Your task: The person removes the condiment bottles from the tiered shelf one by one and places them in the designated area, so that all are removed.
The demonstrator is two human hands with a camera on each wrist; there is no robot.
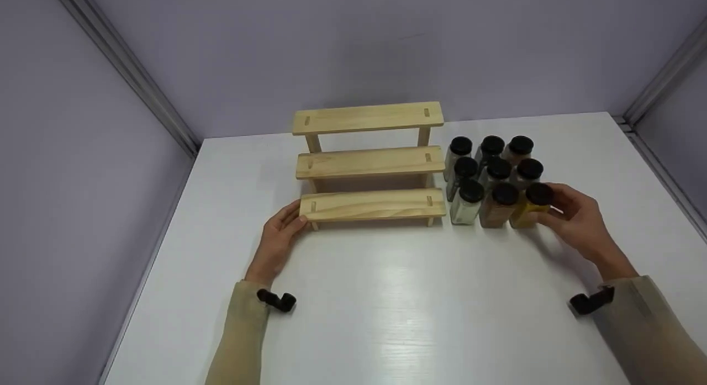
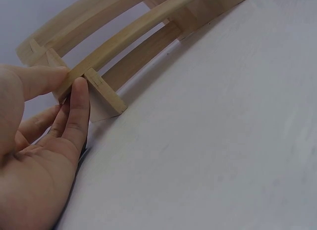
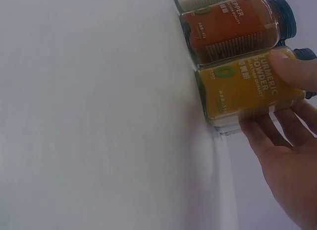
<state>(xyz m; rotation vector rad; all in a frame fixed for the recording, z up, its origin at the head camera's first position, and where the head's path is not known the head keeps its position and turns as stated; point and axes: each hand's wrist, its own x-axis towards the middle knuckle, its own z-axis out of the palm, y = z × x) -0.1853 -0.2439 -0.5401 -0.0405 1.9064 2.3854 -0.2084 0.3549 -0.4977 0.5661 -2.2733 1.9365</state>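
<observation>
A three-tier wooden spice rack (image 1: 373,167) stands at the back middle of the table. At the left end of its lowest shelf, my left hand (image 1: 279,236) pinches the board between thumb and fingers, as the left wrist view shows close up at the shelf end (image 2: 74,79). To the right of the rack, my right hand (image 1: 580,222) grips the turmeric powder jar (image 3: 242,86), thumb on the label side and fingers on the opposite side. That jar is the front right one of a block of black-capped spice jars, with a reddish-brown pepper jar (image 3: 230,29) beside it.
Several more spice jars (image 1: 499,168) stand packed in rows behind and left of the turmeric jar, close to the rack's right end. Underneath is a white table (image 1: 381,296), with a pale wall (image 1: 359,48) behind it and partitions at both sides.
</observation>
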